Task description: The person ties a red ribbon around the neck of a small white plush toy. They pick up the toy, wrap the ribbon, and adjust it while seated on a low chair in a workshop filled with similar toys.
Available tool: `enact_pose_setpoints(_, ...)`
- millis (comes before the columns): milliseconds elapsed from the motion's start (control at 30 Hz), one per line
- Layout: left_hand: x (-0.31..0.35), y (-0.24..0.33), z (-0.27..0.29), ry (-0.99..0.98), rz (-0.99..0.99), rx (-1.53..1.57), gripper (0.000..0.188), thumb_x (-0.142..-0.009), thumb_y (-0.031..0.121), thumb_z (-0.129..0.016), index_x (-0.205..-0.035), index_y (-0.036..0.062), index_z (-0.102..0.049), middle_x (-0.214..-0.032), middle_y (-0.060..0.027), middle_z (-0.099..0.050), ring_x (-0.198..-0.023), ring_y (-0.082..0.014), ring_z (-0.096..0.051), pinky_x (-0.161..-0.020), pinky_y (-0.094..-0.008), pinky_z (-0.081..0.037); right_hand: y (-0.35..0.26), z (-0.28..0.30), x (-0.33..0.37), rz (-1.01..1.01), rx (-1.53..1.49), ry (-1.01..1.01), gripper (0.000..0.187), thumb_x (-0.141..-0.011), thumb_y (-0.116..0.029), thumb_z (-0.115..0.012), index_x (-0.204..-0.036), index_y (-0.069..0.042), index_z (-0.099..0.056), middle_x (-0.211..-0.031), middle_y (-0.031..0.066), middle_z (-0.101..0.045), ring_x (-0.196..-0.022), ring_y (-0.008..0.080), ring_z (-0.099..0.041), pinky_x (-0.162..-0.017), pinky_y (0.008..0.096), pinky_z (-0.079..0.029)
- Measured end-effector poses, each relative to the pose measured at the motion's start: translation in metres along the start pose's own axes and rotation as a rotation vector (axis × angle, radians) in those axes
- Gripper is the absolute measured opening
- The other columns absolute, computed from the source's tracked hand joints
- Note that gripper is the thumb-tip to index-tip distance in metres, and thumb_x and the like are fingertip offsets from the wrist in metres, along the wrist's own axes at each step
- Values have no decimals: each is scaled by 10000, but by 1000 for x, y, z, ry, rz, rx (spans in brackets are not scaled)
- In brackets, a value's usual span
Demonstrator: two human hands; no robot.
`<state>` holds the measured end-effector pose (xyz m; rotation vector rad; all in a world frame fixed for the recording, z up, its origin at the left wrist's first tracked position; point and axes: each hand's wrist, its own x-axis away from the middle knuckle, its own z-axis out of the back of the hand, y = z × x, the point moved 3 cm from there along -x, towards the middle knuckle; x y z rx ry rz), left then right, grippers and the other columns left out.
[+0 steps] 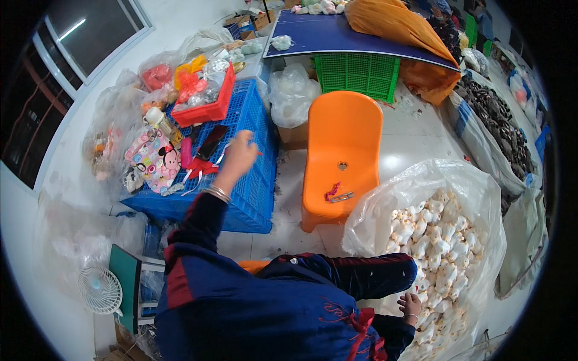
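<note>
My left hand (241,155), with bangles at the wrist, is raised over the edge of a blue plastic crate (247,198). Its fingers are curled closed, and a tiny red bit shows at them; what they hold is not clear. Close by on the crate lie a black phone (211,142) and red cloth pieces (201,167) with white strips. At the lower right my right hand (410,305) is beside my knee, fingers bent together, next to a clear plastic bag (367,225) full of small white stuffed pieces (442,253). Whatever lies in its fingers is too small to tell.
An orange plastic chair (343,132) stands ahead, with snips (341,197) and a pink scrap on its seat. The crate also carries a red basket (205,108), a bottle (158,118) and a cartoon-print pouch (153,159). A green crate (355,75) stands under a blue table (319,36). A white fan (100,290) is at left.
</note>
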<state>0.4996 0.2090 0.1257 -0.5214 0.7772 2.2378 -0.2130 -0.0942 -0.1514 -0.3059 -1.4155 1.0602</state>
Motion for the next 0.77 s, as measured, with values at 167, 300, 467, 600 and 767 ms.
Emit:
enact_pose_setpoints(167, -15, -142, 32, -232, 403, -385, 794, -695, 536, -783, -1236, -11, -586, -1144, -298, -658, -1101, -449, -626, -945, -487, -502, -3, -8, 2, 35, 47, 47, 248, -930, -229, -613, -1034, -4, -620, -847, 92, -700, -644, 200, -705, -451, 253, -455)
enact_pose_setpoints(300, 5, -191, 41, -414, 606, -452, 730, -657, 385, -806, -1240, -2, -598, -1240, -292, -604, -1184, -441, -573, -1017, -502, -464, -9, -20, 7, 50, 69, 71, 236, -912, -209, -619, -1015, 3, -637, -831, 96, -704, -650, 209, -717, -457, 254, -457)
enact_pose_setpoints(467, -3, -210, 35, -363, 632, -251, 781, -614, 399, -837, -1209, -38, -581, -1200, -274, -634, -1127, -429, -608, -988, -491, -461, -12, -19, 17, 48, 95, 96, 230, -906, -193, -609, -1021, 4, -640, -854, 104, -711, -673, 213, -726, -464, 257, -462)
enact_pose_setpoints(600, -5, -202, 39, -271, 580, -316, 822, -588, 424, -836, -1175, -93, -585, -1192, -324, -618, -1105, -449, -613, -975, -495, -479, -10, -19, 25, 67, 112, 94, 237, -906, -201, -610, -1001, 13, -646, -864, 112, -712, -694, 216, -733, -477, 257, -476)
enact_pose_setpoints(767, -23, -178, 54, -244, 529, -149, 805, -635, 404, -788, -1226, -98, -572, -1219, -347, -593, -1142, -475, -588, -1019, -486, -469, -7, -21, 23, 89, 149, 84, 226, -937, -208, -606, -1057, -18, -630, -886, 117, -720, -677, 217, -723, -489, 291, -498)
